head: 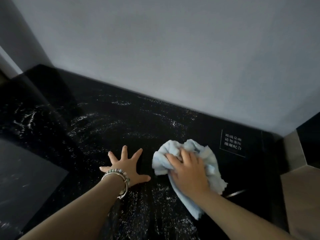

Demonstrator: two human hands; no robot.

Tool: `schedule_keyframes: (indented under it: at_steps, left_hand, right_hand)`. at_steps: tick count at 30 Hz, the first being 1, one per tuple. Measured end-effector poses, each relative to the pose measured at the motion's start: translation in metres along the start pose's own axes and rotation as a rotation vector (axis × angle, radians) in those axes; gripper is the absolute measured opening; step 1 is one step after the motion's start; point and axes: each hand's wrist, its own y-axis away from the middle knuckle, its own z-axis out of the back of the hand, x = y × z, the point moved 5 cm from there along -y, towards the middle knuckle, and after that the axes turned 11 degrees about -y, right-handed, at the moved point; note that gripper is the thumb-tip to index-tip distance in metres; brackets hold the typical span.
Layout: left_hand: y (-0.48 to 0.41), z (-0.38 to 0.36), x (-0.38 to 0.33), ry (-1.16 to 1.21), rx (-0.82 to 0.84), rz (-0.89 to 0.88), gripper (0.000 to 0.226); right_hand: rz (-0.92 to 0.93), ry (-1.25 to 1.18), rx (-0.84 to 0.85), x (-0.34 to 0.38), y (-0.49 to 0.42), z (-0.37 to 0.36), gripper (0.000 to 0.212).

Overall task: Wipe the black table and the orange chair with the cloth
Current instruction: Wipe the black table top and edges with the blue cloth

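printed sign (232,144) beside cloth (199,153), grey wall (173,58) behind black table (121,118)

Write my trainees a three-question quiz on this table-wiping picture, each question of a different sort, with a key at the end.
1. True or false: the right hand holds the cloth against the black table.
2. Multiple choice: the left hand is A) curled in a fist, B) spread flat on the black table, C) gripping the cloth.
3. Fill in: the beaded bracelet sits on the ____ wrist.
Key: 1 true; 2 B; 3 left.
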Motion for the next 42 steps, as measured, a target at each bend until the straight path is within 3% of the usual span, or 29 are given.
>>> schedule_keyframes:
  at_steps: [1, 2, 5, 7, 8, 9, 12, 13, 14, 15, 18, 20, 22, 26, 27, 28, 31, 32, 34, 37, 39, 40, 42]
  left_hand:
    - [-0.003, 0.002, 0.0, -0.009, 0.001, -0.014, 0.101]
    - [-0.005, 0.004, 0.0, -0.012, 0.006, -0.026, 0.101]
    - [-0.01, 0.005, 0.002, -0.029, 0.03, -0.047, 0.104]
    - [-0.016, 0.007, 0.005, -0.018, 0.035, -0.053, 0.108]
    - [-0.019, 0.008, 0.005, -0.008, 0.039, -0.052, 0.109]
    - [-0.023, 0.01, 0.005, 0.003, 0.038, -0.049, 0.111]
    - [-0.036, 0.013, 0.007, 0.023, 0.023, -0.033, 0.114]
    - [-0.038, 0.014, 0.007, 0.023, 0.022, -0.034, 0.114]
    - [-0.039, 0.013, 0.007, 0.021, 0.024, -0.035, 0.114]
    - [-0.039, 0.013, 0.008, 0.019, 0.03, -0.034, 0.114]
    - [-0.04, 0.015, 0.009, -0.005, 0.038, -0.019, 0.114]
    - [-0.044, 0.019, 0.008, -0.028, 0.032, -0.015, 0.116]
    - [-0.045, 0.021, 0.007, -0.017, 0.037, -0.011, 0.117]
    - [-0.043, 0.023, 0.006, 0.0, 0.037, -0.007, 0.115]
    - [-0.041, 0.024, 0.005, -0.002, 0.038, -0.006, 0.115]
    - [-0.04, 0.024, 0.005, -0.003, 0.04, -0.004, 0.114]
    - [-0.041, 0.023, 0.005, 0.007, 0.047, -0.008, 0.114]
    - [-0.041, 0.023, 0.005, 0.013, 0.045, -0.009, 0.115]
    - [-0.04, 0.025, 0.005, 0.019, 0.048, -0.006, 0.115]
    - [-0.038, 0.027, 0.005, 0.016, 0.049, 0.009, 0.114]
    - [-0.037, 0.028, 0.005, 0.017, 0.043, 0.013, 0.114]
    - [-0.037, 0.027, 0.005, 0.018, 0.045, 0.011, 0.113]
    - [-0.036, 0.027, 0.004, 0.016, 0.048, 0.004, 0.113]
  right_hand:
    - [0.058, 0.032, 0.015, -0.014, -0.006, 0.005, 0.039]
    - [0.006, 0.078, -0.005, -0.039, -0.015, 0.011, 0.04]
    - [-0.584, 0.17, -0.05, -0.112, -0.035, 0.035, 0.042]
    - [-0.826, 0.07, -0.09, -0.111, -0.041, 0.034, 0.037]
    - [-0.835, 0.015, -0.074, -0.093, -0.044, 0.03, 0.032]
    - [-0.729, -0.024, -0.057, -0.069, -0.048, 0.022, 0.026]
    - [-0.099, -0.111, 0.012, -0.005, -0.044, -0.005, 0.024]
    - [0.005, -0.082, 0.034, -0.01, -0.045, -0.002, 0.028]
    - [-0.026, -0.048, 0.024, -0.032, -0.054, 0.006, 0.031]
    - [-0.193, 0.003, -0.009, -0.062, -0.062, 0.015, 0.032]
    - [-0.846, 0.013, -0.07, -0.14, -0.068, 0.039, 0.034]
    - [-0.968, 0.016, -0.075, -0.14, -0.077, 0.038, 0.041]
    - [-0.867, 0.029, -0.012, -0.107, -0.092, 0.026, 0.046]
    - [-0.239, 0.022, 0.168, -0.046, -0.101, -0.005, 0.044]
    - [-0.193, 0.033, 0.155, -0.055, -0.103, -0.002, 0.046]
    - [-0.262, 0.051, 0.128, -0.075, -0.105, 0.004, 0.05]
    - [-0.827, -0.029, -0.027, -0.138, -0.108, 0.024, 0.051]
    - [-0.937, -0.03, -0.027, -0.14, -0.11, 0.025, 0.049]
    - [-0.859, 0.052, 0.066, -0.111, -0.127, 0.012, 0.048]
    - [-0.316, 0.026, 0.212, -0.043, -0.14, -0.021, 0.047]
    - [-0.092, 0.027, 0.277, -0.041, -0.142, -0.027, 0.049]
    - [-0.131, 0.052, 0.242, -0.058, -0.145, -0.021, 0.051]
    - [-0.481, 0.041, 0.101, -0.105, -0.145, 0.0, 0.049]
